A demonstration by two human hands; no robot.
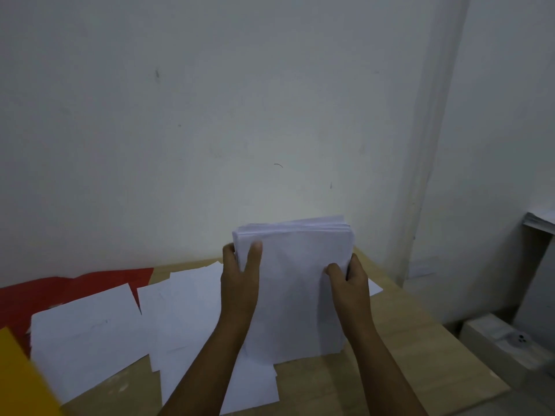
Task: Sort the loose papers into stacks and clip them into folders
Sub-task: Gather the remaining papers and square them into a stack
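A thick stack of white papers (295, 283) stands upright on its bottom edge on the wooden table (399, 367). My left hand (240, 274) grips its left side, thumb on the front sheet. My right hand (348, 280) grips its right side, thumb on the front and fingers behind. Loose white sheets (90, 328) lie spread flat on the table to the left and under the stack. A red folder (75, 285) lies at the back left, partly covered by sheets. A yellow folder (21, 376) shows at the bottom left corner.
A white wall (240, 115) rises right behind the table. To the right, beyond the table edge, a white box (507, 343) sits on the floor and a shelf holds more papers (540, 219).
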